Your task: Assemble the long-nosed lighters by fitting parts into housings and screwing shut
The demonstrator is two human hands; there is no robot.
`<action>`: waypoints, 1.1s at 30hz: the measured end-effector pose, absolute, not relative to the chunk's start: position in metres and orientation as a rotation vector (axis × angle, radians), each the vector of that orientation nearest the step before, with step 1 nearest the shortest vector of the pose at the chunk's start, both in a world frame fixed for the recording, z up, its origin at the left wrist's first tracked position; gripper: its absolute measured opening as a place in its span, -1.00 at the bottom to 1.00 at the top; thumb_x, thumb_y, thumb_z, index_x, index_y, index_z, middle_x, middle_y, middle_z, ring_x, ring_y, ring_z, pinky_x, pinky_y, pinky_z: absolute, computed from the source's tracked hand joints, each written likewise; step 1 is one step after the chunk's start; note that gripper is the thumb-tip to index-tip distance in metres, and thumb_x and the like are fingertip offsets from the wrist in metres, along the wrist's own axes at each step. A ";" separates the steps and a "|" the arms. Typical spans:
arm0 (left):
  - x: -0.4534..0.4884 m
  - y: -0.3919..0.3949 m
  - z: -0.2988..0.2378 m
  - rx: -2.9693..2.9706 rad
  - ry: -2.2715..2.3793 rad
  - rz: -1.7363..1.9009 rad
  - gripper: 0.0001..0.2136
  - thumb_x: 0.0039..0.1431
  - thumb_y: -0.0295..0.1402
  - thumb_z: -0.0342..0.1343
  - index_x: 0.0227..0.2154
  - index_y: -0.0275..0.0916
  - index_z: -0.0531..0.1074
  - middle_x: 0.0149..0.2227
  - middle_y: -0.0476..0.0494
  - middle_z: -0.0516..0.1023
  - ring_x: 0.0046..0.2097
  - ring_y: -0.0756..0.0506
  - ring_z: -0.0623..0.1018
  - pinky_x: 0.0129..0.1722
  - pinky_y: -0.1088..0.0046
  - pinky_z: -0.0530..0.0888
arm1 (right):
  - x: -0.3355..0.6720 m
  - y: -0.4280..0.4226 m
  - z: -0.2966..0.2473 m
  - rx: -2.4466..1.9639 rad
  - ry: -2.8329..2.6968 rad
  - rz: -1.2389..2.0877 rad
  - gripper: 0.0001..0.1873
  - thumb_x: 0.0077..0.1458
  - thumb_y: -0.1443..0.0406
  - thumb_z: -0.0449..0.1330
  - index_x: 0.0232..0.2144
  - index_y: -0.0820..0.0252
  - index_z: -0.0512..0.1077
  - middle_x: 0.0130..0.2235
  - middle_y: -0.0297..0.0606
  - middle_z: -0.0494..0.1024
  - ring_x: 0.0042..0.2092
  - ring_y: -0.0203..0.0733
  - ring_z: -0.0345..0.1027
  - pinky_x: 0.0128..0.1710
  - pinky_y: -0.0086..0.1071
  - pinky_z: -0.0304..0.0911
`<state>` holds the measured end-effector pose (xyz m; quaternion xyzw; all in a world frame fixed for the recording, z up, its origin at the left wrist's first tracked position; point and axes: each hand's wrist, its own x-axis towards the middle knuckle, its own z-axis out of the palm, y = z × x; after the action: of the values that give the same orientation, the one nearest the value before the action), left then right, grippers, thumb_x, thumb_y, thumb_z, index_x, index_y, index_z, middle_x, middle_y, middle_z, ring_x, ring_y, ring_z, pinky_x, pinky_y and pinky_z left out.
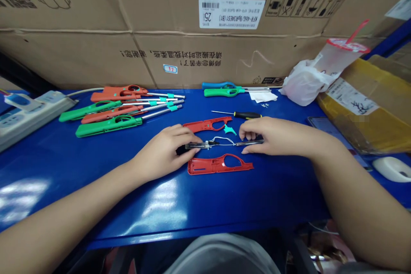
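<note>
My left hand (175, 150) is closed on the clear fuel tank (195, 145) of a lighter taken apart. A white wire (224, 138) runs from it to the metal lighter tube (248, 142), which my right hand (266, 137) pinches between thumb and fingers. Behind these parts lies one red handle half (204, 125), with a turquoise trigger (229, 130) at its right end. The other red handle half (205, 166) lies in front, its inner side up. A screwdriver (247, 114) with a black and yellow handle rests beyond my right hand.
Several red and green lighters (109, 125) lie at back left beside a power strip (35, 113). A blue lighter (218, 85) and a green one lie near small screws (265, 105). At right are a bagged drink cup (337, 58), a taped package (369, 107), a phone (337, 137) and a mouse (393, 168).
</note>
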<state>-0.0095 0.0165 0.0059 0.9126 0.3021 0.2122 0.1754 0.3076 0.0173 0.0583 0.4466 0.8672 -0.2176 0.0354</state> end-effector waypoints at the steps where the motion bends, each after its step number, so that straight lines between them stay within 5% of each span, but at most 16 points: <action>1: -0.009 0.017 0.006 2.576 0.864 0.595 -0.82 0.39 -0.35 0.12 -0.05 -0.19 0.58 -0.11 -0.13 0.64 -0.09 -0.12 0.56 -0.05 0.29 0.49 | 0.312 0.018 0.061 1.371 2.705 -0.681 -0.71 0.21 0.02 0.25 -0.24 0.09 0.49 -0.21 -0.28 0.58 -0.24 -0.14 0.41 -0.28 -0.32 0.20; 8: -0.008 0.015 0.009 2.544 0.892 0.634 -0.80 0.39 -0.31 0.11 -0.06 -0.20 0.58 -0.10 -0.14 0.61 -0.06 -0.12 0.57 -0.02 0.30 0.50 | 0.339 0.021 0.080 1.598 2.873 -0.449 -0.74 0.26 0.12 0.12 -0.29 0.13 0.53 -0.28 -0.27 0.62 -0.31 -0.18 0.43 -0.29 -0.32 0.26; 18: -0.010 0.009 0.019 2.750 0.743 0.535 -0.71 0.20 -0.07 0.32 -0.16 -0.15 0.58 -0.16 -0.09 0.61 -0.15 -0.15 0.52 -0.13 0.28 0.40 | 0.355 0.025 0.069 1.628 2.450 -0.731 -0.74 -0.01 0.15 0.33 -0.24 0.08 0.52 -0.15 -0.24 0.65 -0.17 -0.06 0.50 -0.15 -0.23 0.37; 24: -0.012 0.007 0.020 2.811 0.735 0.477 -0.76 0.23 -0.11 0.28 -0.16 -0.14 0.58 -0.16 -0.08 0.61 -0.17 -0.13 0.53 -0.15 0.30 0.36 | 0.359 0.029 0.061 1.599 2.382 -0.779 -0.86 0.06 0.19 0.28 -0.32 0.08 0.47 -0.27 -0.30 0.62 -0.21 -0.11 0.46 -0.17 -0.26 0.30; 33: -0.011 0.007 0.020 2.821 0.713 0.534 -0.74 0.25 -0.10 0.27 -0.15 -0.15 0.58 -0.17 -0.09 0.62 -0.18 -0.13 0.52 -0.16 0.30 0.38 | 0.349 0.026 0.067 1.631 2.378 -0.708 -0.62 0.05 -0.04 0.33 -0.26 0.09 0.50 -0.20 -0.24 0.61 -0.17 -0.05 0.45 -0.20 -0.25 0.29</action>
<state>-0.0114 0.0073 0.0199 0.9496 0.2401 0.1796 0.0916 0.3490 0.0255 0.0669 0.5473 0.7979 -0.2377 0.0858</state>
